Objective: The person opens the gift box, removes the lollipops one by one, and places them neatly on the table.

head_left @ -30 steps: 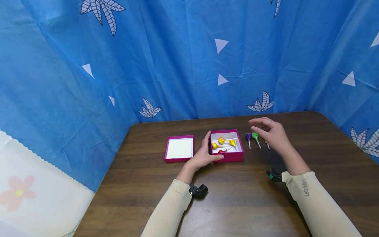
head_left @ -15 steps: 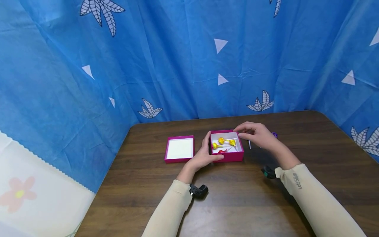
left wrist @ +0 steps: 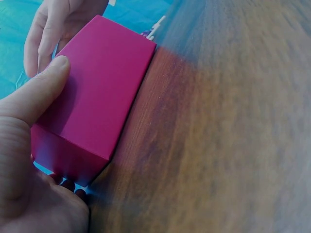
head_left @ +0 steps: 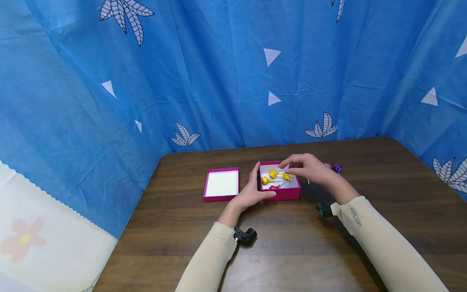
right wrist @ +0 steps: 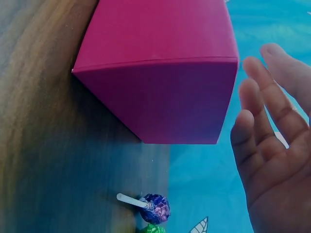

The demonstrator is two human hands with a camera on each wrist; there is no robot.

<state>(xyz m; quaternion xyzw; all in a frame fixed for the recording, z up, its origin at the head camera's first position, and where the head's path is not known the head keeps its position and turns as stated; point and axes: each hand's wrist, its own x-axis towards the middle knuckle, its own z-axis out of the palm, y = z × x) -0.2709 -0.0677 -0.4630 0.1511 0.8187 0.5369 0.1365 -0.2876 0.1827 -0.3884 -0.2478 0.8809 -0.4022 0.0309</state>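
the pink box point(head_left: 286, 194) was gripped at its near left corner by the left hand point(head_left: 248, 194), with the thumb laid on the near wall and the fingers set along the left side; that hold seemed well placed, since sliding could be resisted and most of the opening was left uncovered. inside, three yellow lollipops point(head_left: 273, 174) and a red lollipop point(head_left: 273, 187) were seen. the right hand point(head_left: 310, 167) was held above the right side of the box, its fingers loosely bent and parted from the thumb, and nothing was seen to be gripped in it. for a neat adjustment, a single stick was best pinched by the fingertips, as the round heads could easily be rolled. the wrist was best kept high, so that the right wall would not be knocked. on the tabletop point(head_left: 277, 243), near that wall, a purple lollipop point(right wrist: 156, 208) and a green lollipop point(right wrist: 154, 228) were seen, where they could be brushed by a low palm; the shallow lid point(head_left: 221, 183) was placed apart, left of the box.
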